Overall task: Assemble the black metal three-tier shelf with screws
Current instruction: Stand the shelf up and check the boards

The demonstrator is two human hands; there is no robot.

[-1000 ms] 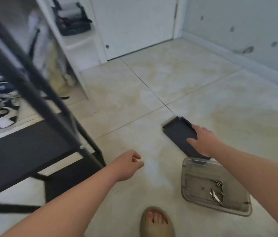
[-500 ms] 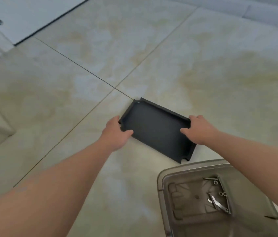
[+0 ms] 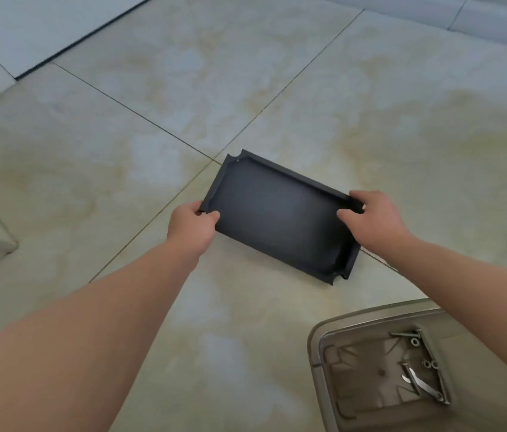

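Note:
A black metal shelf tray (image 3: 280, 213), rectangular with raised rims and notched corners, is held over the tiled floor with its hollow side facing me. My left hand (image 3: 191, 226) grips its near-left corner, thumb on the inner face. My right hand (image 3: 370, 218) grips the right short edge near the far corner, fingers curled over the rim. The shelf frame is out of view.
A clear plastic container (image 3: 317, 341) sits on the floor at the lower right and holds several screws (image 3: 406, 333), nuts and a small wrench (image 3: 422, 385). Beige floor tiles spread all around. A white door bottom (image 3: 27, 32) is at the upper left.
A second ago only my right hand touched the tray on the floor. My left hand then took the left corner, and the tray has since come closer and turned more towards me.

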